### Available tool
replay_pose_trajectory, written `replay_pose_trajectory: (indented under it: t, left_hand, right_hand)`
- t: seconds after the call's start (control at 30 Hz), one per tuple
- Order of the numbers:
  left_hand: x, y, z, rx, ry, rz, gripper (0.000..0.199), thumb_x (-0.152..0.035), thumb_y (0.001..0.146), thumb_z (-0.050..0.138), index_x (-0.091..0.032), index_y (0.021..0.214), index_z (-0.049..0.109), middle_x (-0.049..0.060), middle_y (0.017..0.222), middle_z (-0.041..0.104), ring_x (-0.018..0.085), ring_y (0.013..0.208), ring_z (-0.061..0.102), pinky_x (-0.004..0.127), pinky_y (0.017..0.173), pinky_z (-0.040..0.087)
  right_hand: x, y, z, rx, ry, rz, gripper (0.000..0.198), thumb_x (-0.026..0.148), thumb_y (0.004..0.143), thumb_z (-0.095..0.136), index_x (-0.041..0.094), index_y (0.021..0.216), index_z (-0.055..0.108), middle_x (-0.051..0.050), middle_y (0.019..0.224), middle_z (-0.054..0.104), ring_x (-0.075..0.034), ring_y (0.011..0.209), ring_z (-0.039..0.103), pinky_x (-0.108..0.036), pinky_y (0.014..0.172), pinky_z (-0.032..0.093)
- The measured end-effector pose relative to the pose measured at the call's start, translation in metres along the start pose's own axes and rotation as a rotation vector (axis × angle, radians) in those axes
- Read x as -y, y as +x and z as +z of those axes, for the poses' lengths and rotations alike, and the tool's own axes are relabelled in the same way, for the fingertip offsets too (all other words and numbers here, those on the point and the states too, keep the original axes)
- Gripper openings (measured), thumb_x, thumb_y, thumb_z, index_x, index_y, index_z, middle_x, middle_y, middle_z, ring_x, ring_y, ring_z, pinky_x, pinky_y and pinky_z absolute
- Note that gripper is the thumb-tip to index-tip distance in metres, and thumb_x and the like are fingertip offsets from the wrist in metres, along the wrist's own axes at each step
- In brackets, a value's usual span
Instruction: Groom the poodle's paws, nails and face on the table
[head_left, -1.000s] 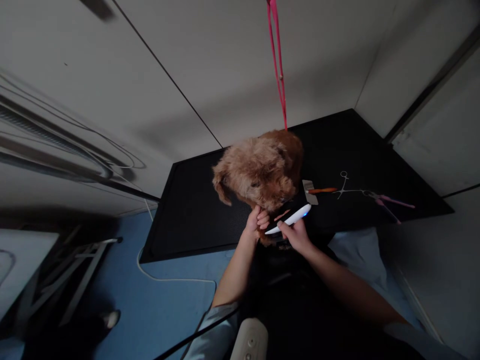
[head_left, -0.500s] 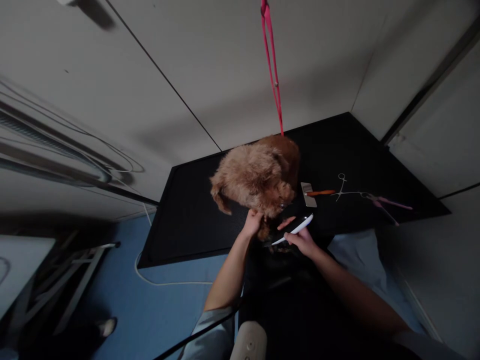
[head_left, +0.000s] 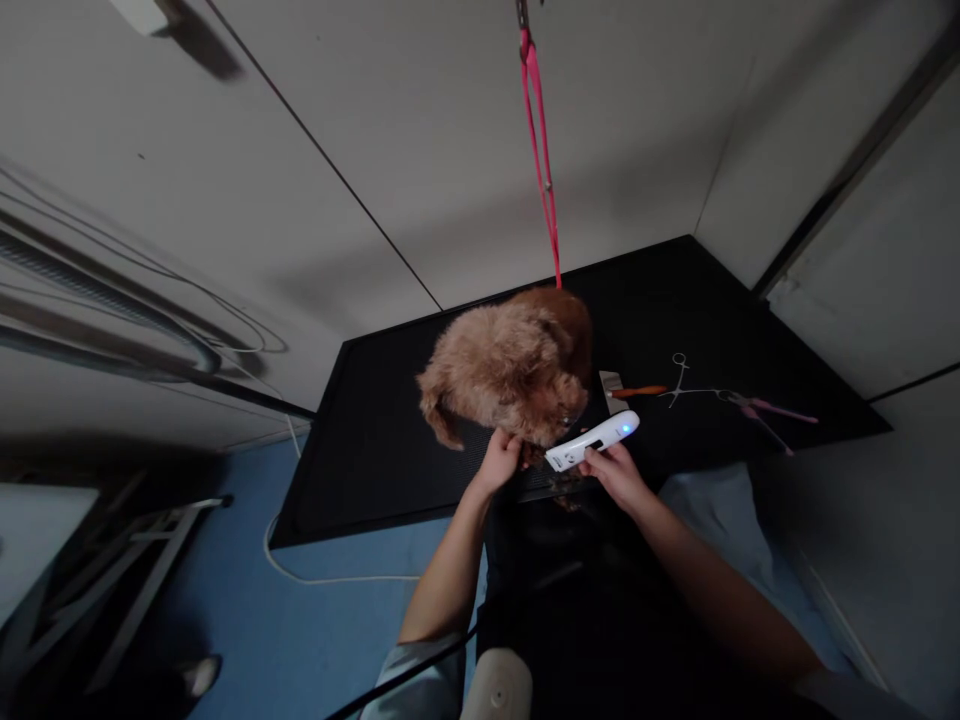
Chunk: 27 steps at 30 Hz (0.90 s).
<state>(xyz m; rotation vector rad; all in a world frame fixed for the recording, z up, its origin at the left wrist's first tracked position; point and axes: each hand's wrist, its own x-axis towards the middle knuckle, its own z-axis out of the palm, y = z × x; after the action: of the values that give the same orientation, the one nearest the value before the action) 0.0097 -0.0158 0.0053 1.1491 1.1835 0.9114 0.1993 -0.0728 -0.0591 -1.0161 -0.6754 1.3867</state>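
Since the earlier frames the white clipper (head_left: 592,441) has turned in the right hand (head_left: 616,474): half a second ago it showed only a thin edge, now its broad face with a blue light is up, and its head end has come closer to the dog's muzzle. The dog (head_left: 510,365) has shifted a little toward the left of the view, and the left hand (head_left: 498,461) has followed under its chin. Judging by this, the tool is being brought into position at the face rather than cutting yet.

The right fingers are closed around the clipper's lower half, the blade end pointing left toward the left hand. The left fingers are curled shut on the fur beneath the dog's jaw or on a front paw; which one cannot be told.

The dog is small, with curly reddish-brown fur. It stands just beyond the fingers at the near edge of the black desk (head_left: 375,450), head lowered toward the hands. A pink leash (head_left: 541,160) runs straight up from its neck.

Farther right of the right fingers, well apart on the desk, lie a slicker brush (head_left: 626,390), metal forceps (head_left: 679,375) and pink-handled scissors (head_left: 765,410).
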Motion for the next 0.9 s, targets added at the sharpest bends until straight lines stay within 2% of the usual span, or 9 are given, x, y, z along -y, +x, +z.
replay_pose_trajectory:
  t: [0.17,0.27,0.33,0.5,0.6,0.7,0.9]
  left_hand:
    - [0.001,-0.012,0.007,0.039,-0.029,0.019,0.036,-0.044,0.072,0.07,-0.018,0.058,0.049,-0.004,0.041,0.049,0.008,0.031,0.042,0.02,0.036,0.028]
    - [0.001,-0.015,0.008,0.079,-0.041,0.013,0.038,-0.045,0.073,0.069,-0.018,0.055,0.049,-0.003,0.039,0.048,0.008,0.031,0.041,0.021,0.037,0.027]
    - [0.001,-0.016,0.009,0.096,-0.042,0.013,0.039,-0.045,0.073,0.069,-0.017,0.054,0.049,-0.003,0.039,0.047,0.008,0.031,0.04,0.02,0.036,0.026]
    - [0.0,-0.018,0.008,0.13,-0.023,0.014,0.043,-0.046,0.074,0.067,-0.016,0.049,0.049,-0.003,0.037,0.045,0.007,0.033,0.041,0.019,0.038,0.028]
    - [-0.004,-0.02,0.009,0.138,-0.013,0.006,0.041,-0.044,0.073,0.068,-0.015,0.049,0.051,-0.002,0.038,0.046,0.007,0.035,0.042,0.019,0.039,0.03]
    - [-0.006,-0.022,0.009,0.128,-0.002,-0.002,0.037,-0.041,0.071,0.069,-0.015,0.049,0.053,-0.002,0.041,0.048,0.007,0.036,0.042,0.019,0.039,0.031]
    - [0.005,-0.018,0.006,0.109,0.062,-0.018,0.033,-0.032,0.073,0.065,-0.015,0.046,0.055,-0.001,0.039,0.048,0.008,0.036,0.043,0.019,0.038,0.033]
  right_hand:
    - [-0.002,0.005,0.004,-0.076,0.051,-0.014,0.031,0.042,0.067,0.073,0.017,0.078,0.06,0.0,0.067,0.064,-0.009,0.049,0.048,-0.021,0.043,0.037]
    - [-0.001,0.006,0.013,-0.102,0.072,-0.012,0.031,0.043,0.068,0.073,0.018,0.075,0.058,0.003,0.059,0.059,-0.008,0.045,0.045,-0.02,0.04,0.034]
    - [0.0,0.006,0.018,-0.095,0.088,-0.001,0.033,0.044,0.066,0.074,0.018,0.073,0.056,0.004,0.055,0.056,-0.008,0.043,0.046,-0.021,0.039,0.034]
    - [0.004,0.008,0.025,-0.121,0.151,-0.007,0.038,0.047,0.064,0.074,0.02,0.076,0.052,0.005,0.059,0.056,-0.009,0.045,0.047,-0.021,0.039,0.037]
    - [0.004,0.008,0.025,-0.141,0.172,-0.007,0.037,0.044,0.063,0.075,0.021,0.077,0.051,0.006,0.059,0.054,-0.008,0.044,0.045,-0.02,0.037,0.034]
    - [0.003,0.007,0.027,-0.115,0.197,0.01,0.039,0.046,0.062,0.075,0.021,0.08,0.051,0.006,0.061,0.056,-0.009,0.045,0.048,-0.021,0.039,0.037]
    - [0.0,0.009,0.026,-0.101,0.22,0.04,0.04,0.043,0.059,0.078,0.021,0.08,0.051,0.008,0.055,0.052,-0.007,0.042,0.045,-0.02,0.037,0.034]
